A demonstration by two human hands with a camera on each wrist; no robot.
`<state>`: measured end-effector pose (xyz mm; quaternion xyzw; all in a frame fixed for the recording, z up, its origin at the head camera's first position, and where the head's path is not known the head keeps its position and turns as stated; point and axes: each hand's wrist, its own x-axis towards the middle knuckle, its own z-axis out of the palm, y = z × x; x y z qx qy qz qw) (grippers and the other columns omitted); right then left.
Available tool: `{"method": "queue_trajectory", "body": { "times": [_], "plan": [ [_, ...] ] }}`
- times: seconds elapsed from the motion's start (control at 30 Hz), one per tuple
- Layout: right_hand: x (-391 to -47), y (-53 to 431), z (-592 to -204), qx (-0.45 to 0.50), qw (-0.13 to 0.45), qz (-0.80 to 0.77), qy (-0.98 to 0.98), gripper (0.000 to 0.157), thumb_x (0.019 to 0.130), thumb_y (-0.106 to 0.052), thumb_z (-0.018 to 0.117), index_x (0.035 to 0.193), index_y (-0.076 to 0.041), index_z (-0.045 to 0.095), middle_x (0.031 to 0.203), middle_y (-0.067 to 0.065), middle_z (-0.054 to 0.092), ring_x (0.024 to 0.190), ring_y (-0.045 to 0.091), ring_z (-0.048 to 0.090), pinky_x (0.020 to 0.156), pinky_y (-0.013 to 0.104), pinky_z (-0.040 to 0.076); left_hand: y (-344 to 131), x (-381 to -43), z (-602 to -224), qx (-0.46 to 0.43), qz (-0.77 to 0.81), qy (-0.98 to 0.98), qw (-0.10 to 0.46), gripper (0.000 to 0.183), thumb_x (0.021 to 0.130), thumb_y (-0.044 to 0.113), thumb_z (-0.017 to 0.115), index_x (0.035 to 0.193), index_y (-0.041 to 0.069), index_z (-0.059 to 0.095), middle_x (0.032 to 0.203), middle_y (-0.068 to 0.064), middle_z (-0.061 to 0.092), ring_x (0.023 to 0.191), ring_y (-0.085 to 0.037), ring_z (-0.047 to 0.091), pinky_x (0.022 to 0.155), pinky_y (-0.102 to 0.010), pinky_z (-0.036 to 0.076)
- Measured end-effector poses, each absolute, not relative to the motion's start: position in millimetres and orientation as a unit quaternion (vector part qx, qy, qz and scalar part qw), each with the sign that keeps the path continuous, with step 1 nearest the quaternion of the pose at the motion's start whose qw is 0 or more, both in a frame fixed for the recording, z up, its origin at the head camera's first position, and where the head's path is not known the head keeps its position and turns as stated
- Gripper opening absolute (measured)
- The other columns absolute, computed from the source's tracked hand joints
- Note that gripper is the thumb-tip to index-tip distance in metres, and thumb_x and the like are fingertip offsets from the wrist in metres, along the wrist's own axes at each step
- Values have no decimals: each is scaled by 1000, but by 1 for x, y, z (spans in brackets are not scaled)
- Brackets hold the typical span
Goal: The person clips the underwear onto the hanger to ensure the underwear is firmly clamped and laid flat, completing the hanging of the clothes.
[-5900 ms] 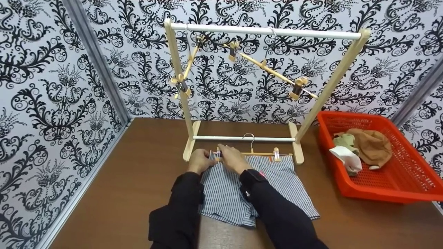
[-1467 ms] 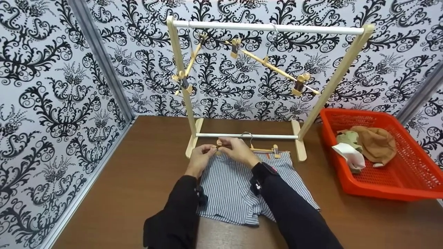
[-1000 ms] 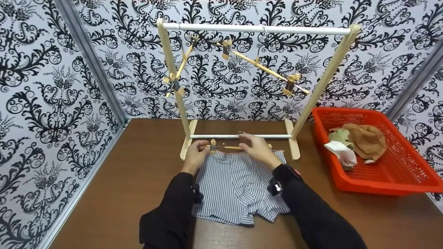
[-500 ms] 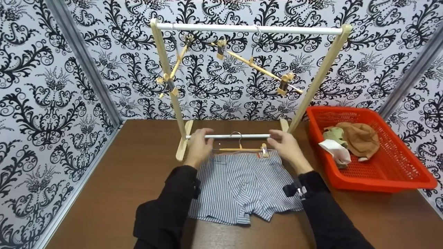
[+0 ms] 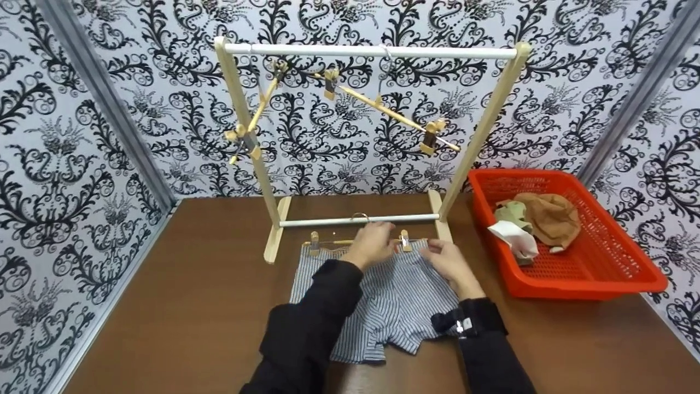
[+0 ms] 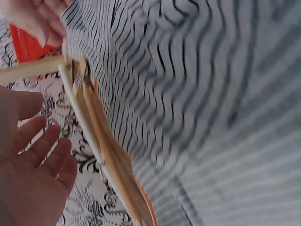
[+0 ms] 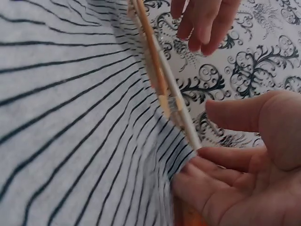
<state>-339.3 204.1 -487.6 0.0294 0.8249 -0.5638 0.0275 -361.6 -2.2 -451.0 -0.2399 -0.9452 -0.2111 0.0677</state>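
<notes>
Blue-and-white striped shorts (image 5: 402, 295) lie on the table with their waistband along a wooden clip hanger (image 5: 343, 242). The hanger's left clip (image 5: 314, 244) and right clip (image 5: 404, 241) both sit at the waistband. My left hand (image 5: 374, 243) is over the hanger bar just left of the right clip; in the left wrist view its fingers (image 6: 59, 157) are loosely bent around nothing. At the waistband's right corner is my right hand (image 5: 448, 264). The right wrist view shows its fingers (image 7: 202, 183) touching that corner, the thumb standing apart.
A wooden rack (image 5: 484, 128) stands behind the shorts, with two clip hangers (image 5: 383, 109) on its white top rail (image 5: 306, 50). On the right, a red basket (image 5: 590, 289) contains a brown cloth (image 5: 552, 219), a green one and a white one (image 5: 517, 241). Patterned walls enclose the table.
Both hands were at the left clip earlier. The left hand has since moved right over the hanger bar, and the right hand has moved to the waistband's right corner. The head view has shifted.
</notes>
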Motion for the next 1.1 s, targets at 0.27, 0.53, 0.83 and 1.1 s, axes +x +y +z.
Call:
{"method": "queue_trajectory", "body": {
  "times": [0.27,0.53,0.83,1.1],
  "plan": [
    [-345,198,-484,44,72,-561,823,58,97,-7,59,145,18,37,145,34,46,134,40,44,112,47,36,25,-368,-460,-218,-126,-966,60,28,102,20,55,122,7,67,122,-12,67,114,-32,61,95,-48,50],
    [-350,204,-484,47,112,-617,777,59,97,-3,56,146,19,33,149,34,38,130,35,41,115,48,33,34,-369,-465,-200,-101,-974,36,28,97,18,59,124,9,66,124,-10,66,114,-31,60,95,-46,49],
    [-356,197,-479,52,108,-518,847,49,92,-6,69,133,16,55,127,24,61,109,28,54,98,37,47,40,-369,-467,-178,-114,-977,-4,33,100,16,56,131,14,63,133,-5,64,123,-31,57,101,-52,43],
    [-362,192,-476,46,106,-452,885,28,92,-9,69,112,11,69,100,9,57,91,23,51,76,26,45,38,-373,-468,-180,-134,-975,-8,17,96,10,61,110,15,70,122,-4,71,115,-28,64,102,-56,43]
  ]
}}
